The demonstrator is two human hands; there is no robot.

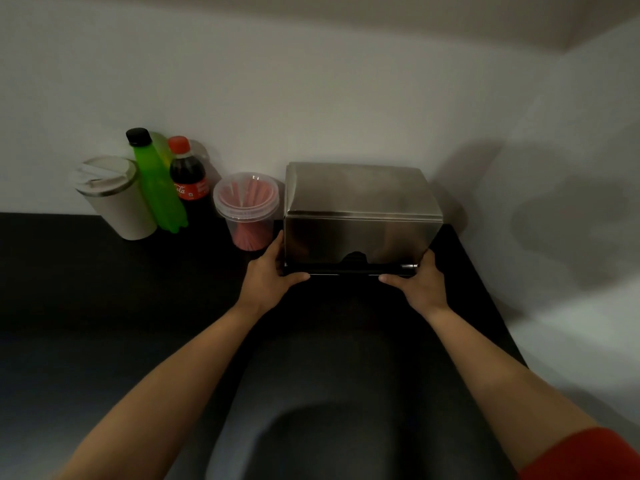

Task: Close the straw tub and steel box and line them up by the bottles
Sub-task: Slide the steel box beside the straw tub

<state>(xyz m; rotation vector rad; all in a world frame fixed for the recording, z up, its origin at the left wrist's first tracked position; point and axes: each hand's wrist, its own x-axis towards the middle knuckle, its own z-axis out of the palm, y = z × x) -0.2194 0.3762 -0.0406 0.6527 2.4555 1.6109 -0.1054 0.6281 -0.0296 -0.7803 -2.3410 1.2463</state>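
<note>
Dark countertop against plain white wall. Left hand and right hand grip steel box bottom corners; lidded straw tub just beside bottles.

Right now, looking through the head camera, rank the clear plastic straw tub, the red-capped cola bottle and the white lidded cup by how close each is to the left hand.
1. Clear plastic straw tub: just beyond the left hand, beside the steel box.
2. Red-capped cola bottle: farther left, against the wall.
3. White lidded cup: farthest left, past the green bottle.
</note>
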